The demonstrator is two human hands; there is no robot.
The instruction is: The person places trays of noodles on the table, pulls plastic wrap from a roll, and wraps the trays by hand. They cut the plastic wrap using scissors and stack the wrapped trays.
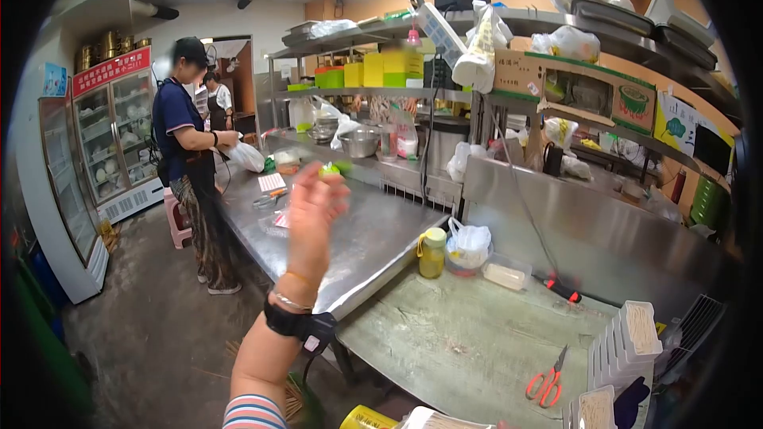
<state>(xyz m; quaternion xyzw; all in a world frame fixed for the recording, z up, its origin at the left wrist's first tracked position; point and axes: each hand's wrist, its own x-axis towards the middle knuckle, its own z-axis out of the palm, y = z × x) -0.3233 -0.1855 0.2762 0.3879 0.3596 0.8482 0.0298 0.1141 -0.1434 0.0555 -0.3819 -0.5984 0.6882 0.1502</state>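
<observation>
My left hand [316,202] is raised in front of the steel table [358,226], its fingers bent to the right and smeared by motion. A bright green blurred thing [335,168] shows right at the fingertips; I cannot tell whether the hand holds it. A black wrist device [298,322] and a silver bangle sit on this wrist, below a striped sleeve. My right hand is out of view. Behind the raised hand, a pair of scissors [269,200] and a white-and-red printed card [271,183] lie on the steel table.
On the lower worktop [445,334] are red-handled scissors [545,385], a yellow-green bottle [431,253], a bagged tub [469,246] and stacked white trays [628,342]. A person [187,135] stands at the table's far left with a plastic bag [246,157]. Fridges [115,131] line the left wall.
</observation>
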